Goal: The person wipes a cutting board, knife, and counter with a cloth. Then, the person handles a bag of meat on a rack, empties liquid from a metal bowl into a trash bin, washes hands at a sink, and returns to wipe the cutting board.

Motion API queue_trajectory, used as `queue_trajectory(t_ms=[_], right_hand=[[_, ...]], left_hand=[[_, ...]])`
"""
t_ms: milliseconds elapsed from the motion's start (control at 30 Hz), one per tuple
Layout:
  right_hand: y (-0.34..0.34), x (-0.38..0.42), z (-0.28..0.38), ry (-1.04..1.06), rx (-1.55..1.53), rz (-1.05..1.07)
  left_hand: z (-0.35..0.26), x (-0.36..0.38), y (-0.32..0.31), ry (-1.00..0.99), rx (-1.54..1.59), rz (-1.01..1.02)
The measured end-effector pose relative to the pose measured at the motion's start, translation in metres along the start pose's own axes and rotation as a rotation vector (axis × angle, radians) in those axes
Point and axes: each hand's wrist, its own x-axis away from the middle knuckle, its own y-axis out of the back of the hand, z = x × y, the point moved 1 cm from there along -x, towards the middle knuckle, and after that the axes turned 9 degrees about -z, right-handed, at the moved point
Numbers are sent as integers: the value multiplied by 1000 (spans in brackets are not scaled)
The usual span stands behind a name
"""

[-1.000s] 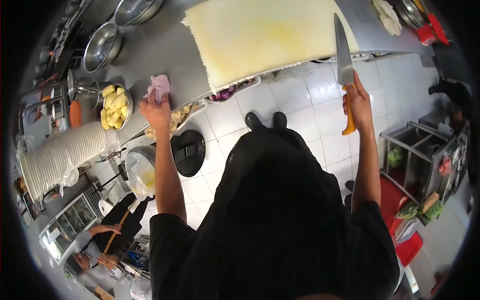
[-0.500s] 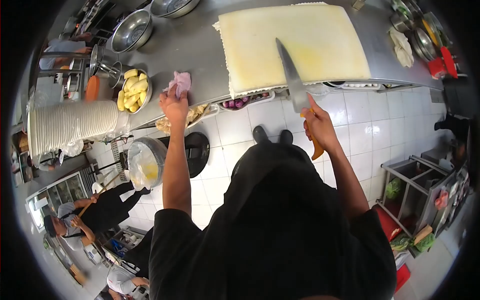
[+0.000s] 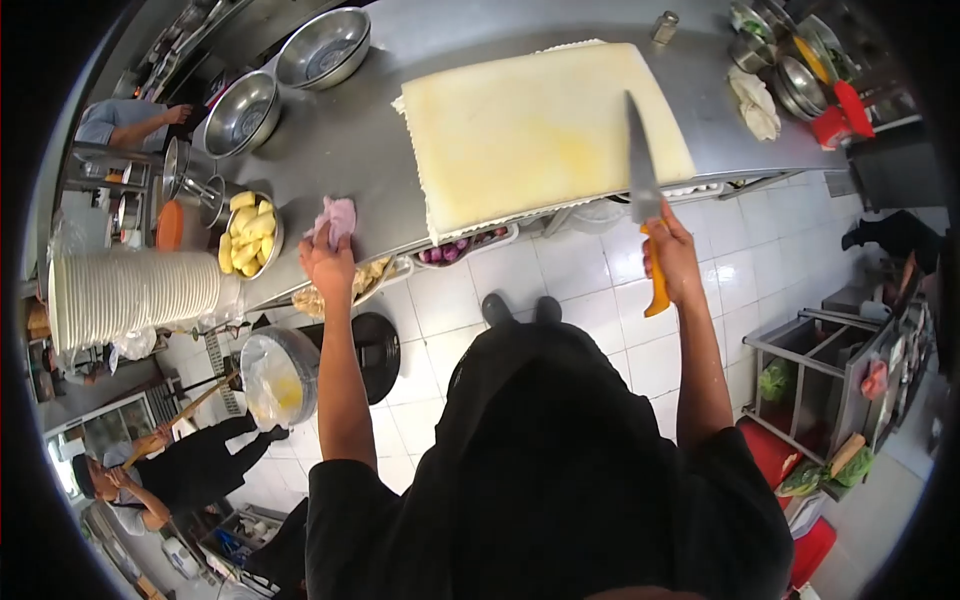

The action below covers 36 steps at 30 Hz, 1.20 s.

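Observation:
My right hand (image 3: 675, 258) is wrapped round the yellow handle of a large chef's knife (image 3: 642, 168), its blade pointing away from me over the right end of a thick, yellow-stained white cutting board (image 3: 530, 130). A white frayed edge shows along the board's left and front sides. To the left of the board, my left hand (image 3: 328, 265) has its fingers closed on a crumpled pink cloth (image 3: 338, 215) at the front edge of the steel counter. Close by stands a bowl of peeled yellow pieces (image 3: 248, 238).
Two steel bowls (image 3: 325, 48) sit at the back left, and stacked white containers (image 3: 140, 290) at the far left. A pale cloth (image 3: 755, 103) and a small shaker (image 3: 665, 27) lie to the right. Behind a lidded-looking plastic-lined bucket (image 3: 280, 375), a person (image 3: 185, 465) holds a stick.
The knife has moved right, from the middle of the board to its right end. My left hand stays on the pink cloth. The camera view has shifted.

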Motion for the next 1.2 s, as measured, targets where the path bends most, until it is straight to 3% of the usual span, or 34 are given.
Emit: queue_trajectory(t_ms=[267, 500, 800, 1000, 1033, 1133, 1200], right_hand=[[-6, -20, 3, 117, 151, -38], [-63, -9, -10, 124, 193, 224], [-125, 24, -7, 105, 269, 490], [-124, 24, -7, 140, 309, 556], [-125, 24, -6, 148, 329, 585], [-129, 26, -6, 187, 397, 690], [-129, 35, -1, 141, 500, 818]], left_hand=[[-4, 1, 0, 69, -35, 3], [-2, 1, -1, -7, -28, -25], [-5, 6, 6, 105, 13, 37], [40, 63, 3, 399, 433, -127], [7, 61, 41, 766, 793, 35], [3, 91, 87, 972, 953, -109], [33, 127, 109, 1089, 980, -162]])
